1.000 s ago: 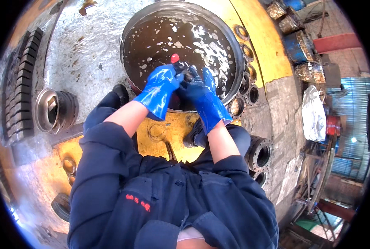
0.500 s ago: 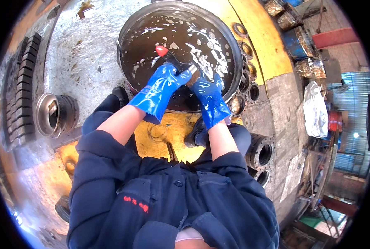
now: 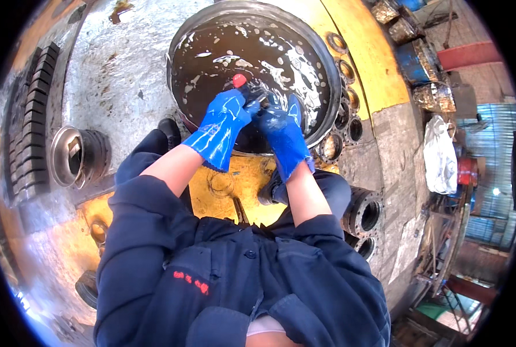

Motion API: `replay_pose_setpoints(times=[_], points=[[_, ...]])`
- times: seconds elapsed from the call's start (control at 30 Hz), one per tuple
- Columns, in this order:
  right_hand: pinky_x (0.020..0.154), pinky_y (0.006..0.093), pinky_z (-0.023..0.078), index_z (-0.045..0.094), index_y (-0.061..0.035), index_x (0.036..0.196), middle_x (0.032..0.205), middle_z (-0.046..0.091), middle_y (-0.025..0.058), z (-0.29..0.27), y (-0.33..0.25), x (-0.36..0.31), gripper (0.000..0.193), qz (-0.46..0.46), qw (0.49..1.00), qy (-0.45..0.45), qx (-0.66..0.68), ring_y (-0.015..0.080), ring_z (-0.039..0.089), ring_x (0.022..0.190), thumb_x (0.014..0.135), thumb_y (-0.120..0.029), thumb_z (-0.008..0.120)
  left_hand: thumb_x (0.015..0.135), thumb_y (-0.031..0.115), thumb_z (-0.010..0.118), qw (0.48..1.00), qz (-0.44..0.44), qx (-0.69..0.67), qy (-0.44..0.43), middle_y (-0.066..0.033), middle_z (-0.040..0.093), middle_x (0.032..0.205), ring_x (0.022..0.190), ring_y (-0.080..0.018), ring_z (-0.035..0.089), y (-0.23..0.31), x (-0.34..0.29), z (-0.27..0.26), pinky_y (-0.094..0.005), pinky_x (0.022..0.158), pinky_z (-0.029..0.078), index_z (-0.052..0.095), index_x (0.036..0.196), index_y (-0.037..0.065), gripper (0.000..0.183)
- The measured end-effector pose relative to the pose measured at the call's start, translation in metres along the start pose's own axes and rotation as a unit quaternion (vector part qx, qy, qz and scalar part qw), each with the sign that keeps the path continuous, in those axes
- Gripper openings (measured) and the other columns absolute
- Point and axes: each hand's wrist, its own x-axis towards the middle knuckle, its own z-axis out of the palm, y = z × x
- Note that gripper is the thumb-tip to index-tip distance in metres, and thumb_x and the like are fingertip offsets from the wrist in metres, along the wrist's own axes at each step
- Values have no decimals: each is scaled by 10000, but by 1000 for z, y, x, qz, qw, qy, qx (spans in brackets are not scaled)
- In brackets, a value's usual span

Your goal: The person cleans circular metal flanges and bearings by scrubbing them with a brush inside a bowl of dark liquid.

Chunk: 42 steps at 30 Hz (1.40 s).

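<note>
Shifted rightward, the red-tipped handle [image 3: 239, 80] juts past the left hand [image 3: 230, 106] gripping it, grip of the right hand [image 3: 276, 122] unclear.

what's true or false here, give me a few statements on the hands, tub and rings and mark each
1. The left hand and right hand wear blue gloves. True.
2. The gloves reach the sleeves. False: bare forearms show between.
3. Metal rings lie right of the tub. True.
4. Both hands are clear of the tub. False: they are over it.
5. The left hand grips a red-tipped tool. True.
</note>
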Motion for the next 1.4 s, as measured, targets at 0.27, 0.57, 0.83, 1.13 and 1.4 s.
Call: replay_pose_setpoints(times=[0.27,0.57,0.83,1.13,1.4], points=[[1247,535,246,469,-230,1598,1716,351,105,16,-4,7,723,200,157,-65,965,349,364,1538,1027,-674,479,951,466,715,993,-47,-106,18,-219,764,1162,1108,-417,711,-42,0,-6,-475,960,555,735,1304,77,526],[1143,521,441,620,-119,1417,1354,677,160,16,-25,10,610,164,233,-81,955,366,603,1258,1049,-591,508,963,476,683,999,-3,-25,-23,-233,763,1093,1054,-413,720,4,1,-11,-484,916,569,782,1172,67,469],[1220,532,308,427,-202,1611,1608,501,129,15,4,6,770,203,236,-89,946,345,470,1441,1010,-670,541,969,486,681,998,-59,-13,0,-200,767,1161,1118,-416,710,-48,20,-2,-500,965,555,757,1251,126,463],[943,499,602,626,-144,1402,1247,727,135,-22,-20,0,496,185,201,-39,961,310,720,1067,1039,-481,598,1009,420,745,896,41,-422,-130,-89,755,1144,999,-106,658,-13,-8,-3,-293,901,521,683,1317,-16,537],[981,445,546,667,-133,1314,1161,728,72,-22,-27,6,411,249,257,-127,925,264,677,1060,1034,-433,658,981,415,708,977,-34,-202,-66,-147,786,1060,965,-292,737,10,4,-24,-404,877,569,739,1177,33,430]])
